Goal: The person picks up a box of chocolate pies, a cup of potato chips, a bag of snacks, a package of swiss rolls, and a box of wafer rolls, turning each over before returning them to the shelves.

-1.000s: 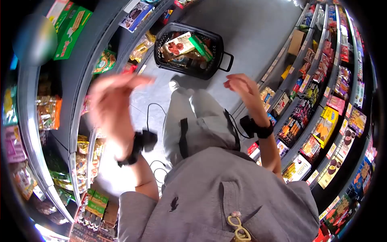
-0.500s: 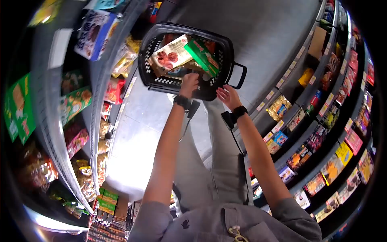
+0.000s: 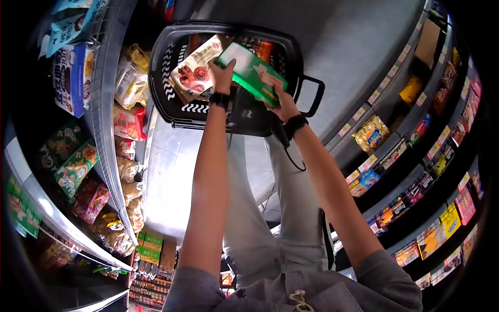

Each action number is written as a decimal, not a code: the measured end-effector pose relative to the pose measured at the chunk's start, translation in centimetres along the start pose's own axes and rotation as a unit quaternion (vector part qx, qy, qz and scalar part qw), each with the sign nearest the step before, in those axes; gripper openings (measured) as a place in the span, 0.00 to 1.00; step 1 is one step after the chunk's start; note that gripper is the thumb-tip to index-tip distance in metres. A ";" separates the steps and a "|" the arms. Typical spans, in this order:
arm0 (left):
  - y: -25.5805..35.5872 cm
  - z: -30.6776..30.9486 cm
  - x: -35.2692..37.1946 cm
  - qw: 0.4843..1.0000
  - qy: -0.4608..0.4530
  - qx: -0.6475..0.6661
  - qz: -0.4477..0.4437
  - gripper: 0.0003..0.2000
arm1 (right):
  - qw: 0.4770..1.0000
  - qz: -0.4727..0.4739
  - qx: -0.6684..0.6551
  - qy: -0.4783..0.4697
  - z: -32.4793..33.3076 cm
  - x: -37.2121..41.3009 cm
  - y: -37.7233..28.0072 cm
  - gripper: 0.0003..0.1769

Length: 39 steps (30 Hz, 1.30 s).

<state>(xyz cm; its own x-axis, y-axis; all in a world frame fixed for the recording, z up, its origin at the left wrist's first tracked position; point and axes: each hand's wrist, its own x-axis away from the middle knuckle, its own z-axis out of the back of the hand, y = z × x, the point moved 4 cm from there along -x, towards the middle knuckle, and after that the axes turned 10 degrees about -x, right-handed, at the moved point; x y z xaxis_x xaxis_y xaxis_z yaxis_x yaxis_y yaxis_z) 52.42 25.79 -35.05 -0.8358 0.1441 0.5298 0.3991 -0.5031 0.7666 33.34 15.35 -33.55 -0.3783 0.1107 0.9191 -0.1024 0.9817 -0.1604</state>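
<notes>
A black shopping basket (image 3: 224,126) with a side handle stands below me. My left hand (image 3: 222,77) is closed on the left end of a green box (image 3: 253,72) inside it, thumb on the top face. My right hand (image 3: 285,105) grips the lower right end of the same box. The green box lies tilted across the basket. Left of it is a cream box with a picture of brown pastries (image 3: 200,67), close to my left fingers. An orange-red packet (image 3: 264,50) shows partly behind the green box; other contents are hidden.
Shelves of bagged snacks (image 3: 131,78) curve along the left, with a blue and white box (image 3: 73,78) among them. Shelves on the right hold a gold packet (image 3: 371,133) and several boxes. Grey floor (image 3: 358,47) runs between them. A dark cable hangs by my right wrist.
Both hands have moved into the basket and taken hold of the green box, which has shifted left and slightly up. The basket appears larger and closer in view.
</notes>
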 end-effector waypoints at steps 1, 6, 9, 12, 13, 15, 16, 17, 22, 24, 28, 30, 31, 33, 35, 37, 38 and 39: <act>0.6 0.7 1.6 0.994 -0.024 0.094 0.045 0.27 | 0.999 0.041 0.017 0.016 -0.7 2.4 -0.6 0.24; 10.0 7.6 10.9 0.957 -0.129 0.248 0.084 0.25 | 0.985 0.164 0.020 -0.049 -4.1 14.2 -5.1 0.23; 18.2 12.1 18.3 0.955 -0.171 0.229 0.084 0.26 | 0.966 0.220 0.072 -0.119 -8.0 22.4 -9.3 0.22; 24.2 15.4 24.8 0.948 -0.178 0.264 0.021 0.26 | 0.921 0.301 0.150 -0.198 -12.5 30.6 -12.8 0.24; 25.6 16.4 26.8 0.942 -0.174 0.287 0.013 0.26 | 0.909 0.312 0.166 -0.223 -14.1 33.5 -13.7 0.25; 27.2 18.2 30.1 0.932 -0.184 0.313 -0.010 0.29 | 0.898 0.328 0.175 -0.237 -15.8 37.7 -14.6 0.25; 28.1 18.8 31.8 0.928 -0.171 0.332 -0.006 0.28 | 0.895 0.324 0.181 -0.247 -16.6 39.5 -14.6 0.25; 29.1 19.5 33.5 0.923 -0.156 0.352 0.000 0.27 | 0.894 0.330 0.177 -0.245 -17.2 41.0 -14.4 0.25; 30.6 23.0 39.8 0.918 -0.107 0.373 -0.077 0.24 | 0.868 0.358 0.228 -0.256 -17.8 45.4 -11.8 0.25; 29.8 24.0 42.7 0.924 -0.059 0.368 -0.087 0.24 | 0.825 0.423 0.279 -0.249 -17.4 47.3 -9.6 0.26; 30.2 25.3 48.0 0.919 0.230 0.176 -0.268 0.18 | 0.818 0.267 0.275 -0.429 -18.1 52.1 -1.9 0.39; 29.7 24.4 50.9 0.900 0.307 -0.035 -0.307 0.22 | 0.798 0.176 0.259 -0.515 -18.7 54.1 1.9 0.42; 30.2 23.9 52.6 0.852 0.330 -0.147 -0.380 0.24 | 0.785 0.153 0.237 -0.552 -19.0 55.3 3.1 0.42; 29.4 23.1 54.9 0.821 0.383 -0.164 -0.391 0.27 | 0.818 0.088 0.209 -0.528 -18.4 55.7 4.5 0.36; 28.1 22.6 57.0 0.818 0.389 -0.176 -0.387 0.30 | 0.837 0.058 0.222 -0.497 -18.2 57.1 5.2 0.29; 27.4 22.6 59.1 0.822 0.356 -0.195 -0.400 0.31 | 0.842 0.077 0.228 -0.483 -17.7 57.5 5.7 0.23; 26.7 23.0 60.0 0.829 0.333 -0.183 -0.410 0.30 | 0.838 0.035 0.221 -0.498 -17.7 57.6 5.6 0.22; 26.0 23.6 61.0 0.836 0.336 -0.169 -0.400 0.32 | 0.834 -0.007 0.213 -0.509 -17.7 57.7 5.4 0.22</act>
<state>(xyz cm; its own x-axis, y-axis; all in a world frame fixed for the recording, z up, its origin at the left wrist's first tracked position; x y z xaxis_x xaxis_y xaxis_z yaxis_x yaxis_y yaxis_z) 20.74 41.61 25.81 -0.8525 0.0954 -0.5140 -0.4231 -0.7035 0.5710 27.24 29.81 25.02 -0.9371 -0.3022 0.1748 -0.3491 0.8138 -0.4647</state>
